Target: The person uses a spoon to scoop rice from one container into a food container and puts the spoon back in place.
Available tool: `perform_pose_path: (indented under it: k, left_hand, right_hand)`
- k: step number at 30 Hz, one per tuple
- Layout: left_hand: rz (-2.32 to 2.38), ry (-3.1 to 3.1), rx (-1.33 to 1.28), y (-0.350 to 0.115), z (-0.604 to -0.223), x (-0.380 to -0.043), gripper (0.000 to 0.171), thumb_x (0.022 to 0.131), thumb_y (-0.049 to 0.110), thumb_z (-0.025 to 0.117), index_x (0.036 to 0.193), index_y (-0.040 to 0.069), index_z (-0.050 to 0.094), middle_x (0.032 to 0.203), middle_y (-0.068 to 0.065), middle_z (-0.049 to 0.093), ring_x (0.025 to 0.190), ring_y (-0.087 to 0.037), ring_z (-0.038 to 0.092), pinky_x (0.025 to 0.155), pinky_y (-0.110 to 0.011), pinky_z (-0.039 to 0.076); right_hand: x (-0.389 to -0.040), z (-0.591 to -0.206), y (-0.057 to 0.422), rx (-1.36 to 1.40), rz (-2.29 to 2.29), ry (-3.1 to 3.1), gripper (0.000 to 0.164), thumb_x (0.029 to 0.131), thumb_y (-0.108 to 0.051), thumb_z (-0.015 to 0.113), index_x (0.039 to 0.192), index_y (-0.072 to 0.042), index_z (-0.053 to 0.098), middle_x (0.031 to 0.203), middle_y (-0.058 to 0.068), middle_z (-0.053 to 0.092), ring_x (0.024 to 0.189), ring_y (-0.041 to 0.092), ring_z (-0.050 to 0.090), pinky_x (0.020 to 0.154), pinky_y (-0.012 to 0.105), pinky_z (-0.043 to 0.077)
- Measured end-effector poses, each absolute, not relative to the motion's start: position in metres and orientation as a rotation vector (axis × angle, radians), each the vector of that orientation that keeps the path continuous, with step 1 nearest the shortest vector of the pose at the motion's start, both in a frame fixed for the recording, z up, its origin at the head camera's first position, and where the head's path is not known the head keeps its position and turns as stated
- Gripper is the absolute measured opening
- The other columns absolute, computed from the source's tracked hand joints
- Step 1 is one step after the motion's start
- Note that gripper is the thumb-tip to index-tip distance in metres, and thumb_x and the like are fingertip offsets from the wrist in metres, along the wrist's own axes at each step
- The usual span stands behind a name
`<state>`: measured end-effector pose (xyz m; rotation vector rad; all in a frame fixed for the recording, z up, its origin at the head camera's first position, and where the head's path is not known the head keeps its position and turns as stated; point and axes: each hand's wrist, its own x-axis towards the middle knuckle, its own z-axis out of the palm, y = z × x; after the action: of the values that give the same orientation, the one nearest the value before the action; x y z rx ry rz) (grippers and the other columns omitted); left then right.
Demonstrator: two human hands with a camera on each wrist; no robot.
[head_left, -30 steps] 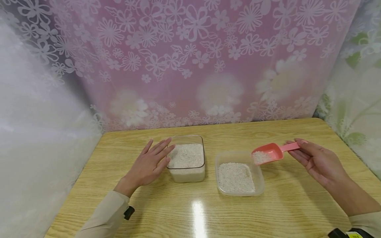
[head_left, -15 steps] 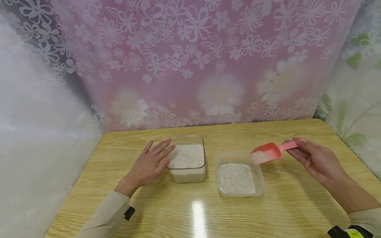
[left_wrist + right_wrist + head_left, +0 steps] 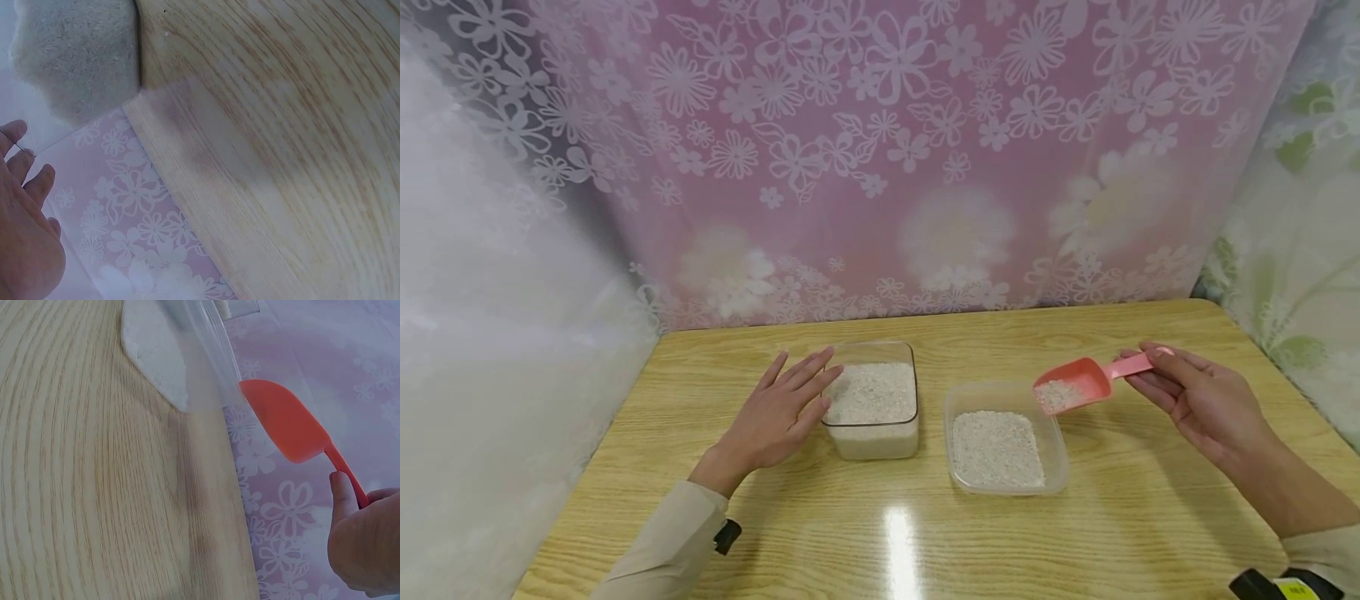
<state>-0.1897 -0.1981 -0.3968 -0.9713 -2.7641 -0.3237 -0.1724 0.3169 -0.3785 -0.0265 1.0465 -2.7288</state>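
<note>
Backdrop (image 3: 850, 192): pink cloth with white flowers, hung behind the table's far edge.
Table (image 3: 775, 533): wood-grained, far right corner rounded, streak of glare toward the front.
Container (image 3: 876, 443): clear, squarish, dark-rimmed, left of the tub; filled well up with white grains (image 3: 872, 392).
Tub (image 3: 1055, 458): translucent, low, just beside the container; grains across its bottom.
Left hand (image 3: 775, 417): fingers spread, tips at the container's left wall; cannot tell how hard they press.
Right hand (image 3: 1213, 404): thumb and fingers pinching the scoop's handle (image 3: 1129, 367) near its end.
Scoop (image 3: 1086, 385): coral red, small load of grains gathered toward the lip; lip overlaps the tub's far right corner in the head view, contact with the rim uncertain.
Handling, as judged: grains so near the lip would probably slide at any dip; a slow wrist and the lip well inside the rim seem wise.
Edges: tub rim the likeliest snag; gap between vessels narrow.
Room: bare wood before both vessels and right of the tub.
</note>
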Motion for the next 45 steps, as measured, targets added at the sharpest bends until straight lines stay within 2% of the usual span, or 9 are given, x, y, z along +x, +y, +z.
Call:
perform_pose_path:
  k: [11,21,36,45]
  left_hand:
    - [-0.326,-2.756,-0.975,-0.1977,-0.397,-0.1902,0.05,0.105,0.042,0.029,0.149,0.02,0.037,0.157,0.001,0.021,0.141,-0.015,0.022,0.116,-0.045,0.001]
    - [-0.348,-2.73,-0.978,-0.1973,-0.3971,-0.1908,0.048,0.105,0.037,0.035,0.147,0.017,0.041,0.156,-0.001,0.023,0.139,-0.02,0.029,0.116,-0.047,0.003]
    - [-0.35,-2.729,-0.981,-0.1969,-0.3963,-0.1908,0.047,0.104,0.034,0.038,0.147,0.016,0.041,0.156,-0.001,0.024,0.141,-0.017,0.025,0.116,-0.047,0.003]
    - [-0.361,-2.745,-0.969,-0.198,-0.3985,-0.19,0.05,0.105,0.041,0.029,0.147,0.018,0.041,0.157,0.001,0.022,0.141,-0.014,0.022,0.116,-0.046,0.002]
  right_hand:
    - [-0.1706,-0.3758,0.3164,-0.004,-2.741,1.089,0.029,0.1,0.004,0.043,0.111,0.0,0.069,0.111,0.017,0.067,0.101,0.03,0.064,0.088,0.038,0.051]
    - [-0.1724,-0.3731,0.3143,-0.026,-2.74,1.129,0.028,0.099,0.005,0.044,0.109,0.004,0.07,0.107,0.019,0.067,0.097,0.03,0.066,0.085,0.038,0.052]
    - [-0.1709,-0.3722,0.3122,-0.06,-2.745,1.203,0.025,0.098,0.006,0.045,0.109,0.006,0.068,0.108,0.016,0.068,0.099,0.029,0.066,0.084,0.038,0.052]
    - [-0.1695,-0.37,0.309,-0.084,-2.728,1.251,0.025,0.099,0.005,0.045,0.109,0.006,0.068,0.109,0.018,0.067,0.098,0.029,0.066,0.084,0.038,0.052]
